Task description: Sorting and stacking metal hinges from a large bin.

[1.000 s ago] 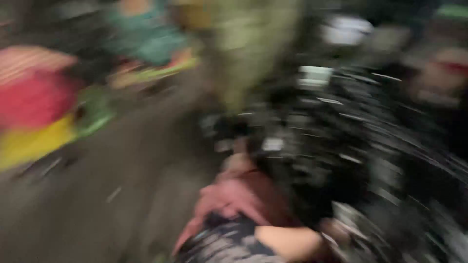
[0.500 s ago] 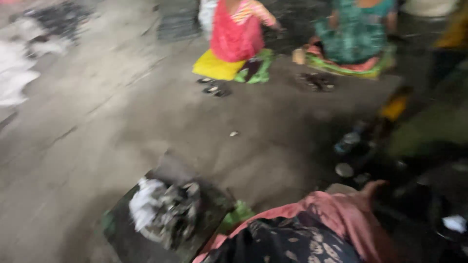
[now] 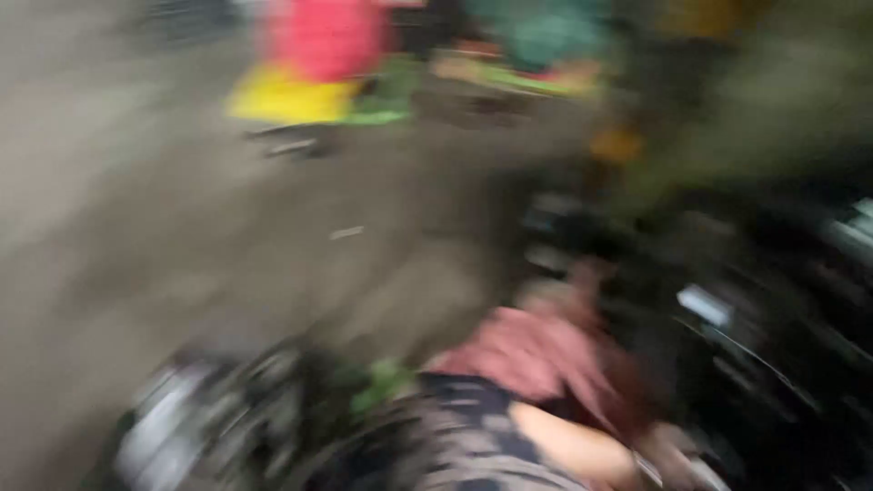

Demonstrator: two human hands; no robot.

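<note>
Frankly, the dark heap (image 3: 755, 364) on the right, the thing nearest the hand, is smeared by motion. It lies on the floor (image 3: 136, 236) at the person's right side, with a small pale patch (image 3: 705, 305) on it. Its shape is too blurred to tell a long axis or which way it points. The one clear line is the bare forearm (image 3: 568, 445), which runs from the lower middle towards the lower right corner and into the heap.

The right hand (image 3: 687, 468) is only a blur at the bottom edge beside the heap, so I cannot tell whether the grip is open or closed, or holding anything. The left hand does not show.

Any reach into that tangle would go best slowly, I judge, with the head steady.

Above the arm lies pink cloth (image 3: 536, 355). Further left are a green scrap (image 3: 382, 382) and a grey-white pile (image 3: 182, 427). Far off sit people in red and yellow (image 3: 309, 64) and in teal (image 3: 536, 36).
</note>
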